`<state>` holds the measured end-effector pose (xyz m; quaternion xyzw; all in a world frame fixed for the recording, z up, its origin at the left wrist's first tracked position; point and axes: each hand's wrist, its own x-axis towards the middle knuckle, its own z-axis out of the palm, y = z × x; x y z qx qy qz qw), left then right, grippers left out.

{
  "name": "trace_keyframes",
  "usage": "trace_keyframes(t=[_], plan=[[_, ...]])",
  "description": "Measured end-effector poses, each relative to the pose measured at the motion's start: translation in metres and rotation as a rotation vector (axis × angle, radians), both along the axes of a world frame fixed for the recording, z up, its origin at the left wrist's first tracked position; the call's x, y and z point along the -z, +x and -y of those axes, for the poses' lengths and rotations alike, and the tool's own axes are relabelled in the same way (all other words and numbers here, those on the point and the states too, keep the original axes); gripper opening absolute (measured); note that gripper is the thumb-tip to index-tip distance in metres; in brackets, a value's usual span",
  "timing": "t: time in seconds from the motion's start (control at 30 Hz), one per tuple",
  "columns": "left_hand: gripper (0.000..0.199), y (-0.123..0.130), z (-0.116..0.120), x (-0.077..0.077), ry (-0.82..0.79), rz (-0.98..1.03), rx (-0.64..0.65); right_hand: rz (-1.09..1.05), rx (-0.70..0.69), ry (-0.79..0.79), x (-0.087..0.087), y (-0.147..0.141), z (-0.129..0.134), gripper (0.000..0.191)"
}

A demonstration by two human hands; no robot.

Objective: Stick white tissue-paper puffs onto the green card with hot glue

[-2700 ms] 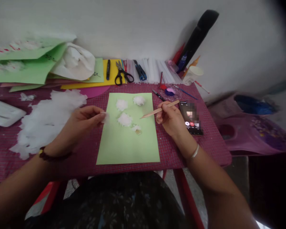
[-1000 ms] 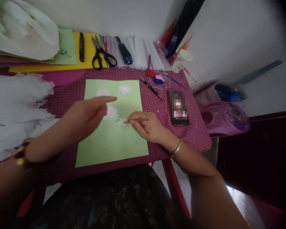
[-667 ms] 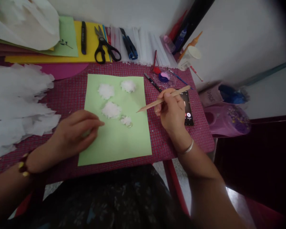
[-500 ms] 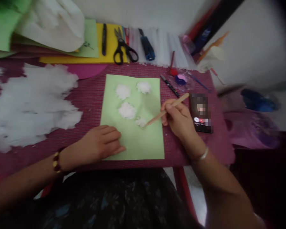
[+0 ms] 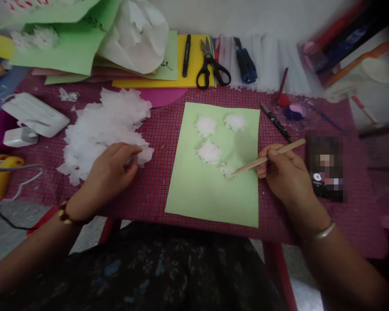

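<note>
A green sheet (image 5: 210, 194) lies on the table with three fluffy white paper clusters (image 5: 209, 152) on it and a smaller, flatter one (image 5: 226, 171) below them. My right hand (image 5: 283, 170) pinches a wooden stick (image 5: 262, 160), whose tip touches the edge of the small cluster. Left of the sheet, my left hand (image 5: 115, 166) is at the lower right edge of a heap of white paper pieces (image 5: 100, 123). Its fingers are curled, and whether a piece is between them is hidden.
Behind the sheet are black scissors (image 5: 209, 67), a marker (image 5: 186, 56) and a blue cutter (image 5: 245, 62). A phone (image 5: 326, 168) lies beside my right hand. A yellow glue gun (image 5: 1, 177) and white device (image 5: 37, 114) are at the left.
My left hand has left the green sheet and moved left to the paper heap. The stick stays at the small cluster. The view has shifted left.
</note>
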<state>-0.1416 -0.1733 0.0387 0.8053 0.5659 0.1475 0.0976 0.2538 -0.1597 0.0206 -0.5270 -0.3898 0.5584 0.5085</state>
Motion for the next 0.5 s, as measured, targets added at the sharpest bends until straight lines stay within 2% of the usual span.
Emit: trace_keyframes(t=[0.23,0.37,0.5], plan=[[0.02,-0.002,-0.007,0.011,-0.031,-0.04,0.04,0.03,0.068,-0.004,-0.004,0.006,0.022,0.012],[0.027,0.003,-0.008,0.007,-0.039,-0.067,0.018,0.035,0.107,-0.025,-0.008,0.006,0.033,0.014],[0.029,0.006,-0.01,-0.001,-0.079,-0.003,-0.039,0.06,0.11,-0.027,-0.008,0.004,0.037,0.014]])
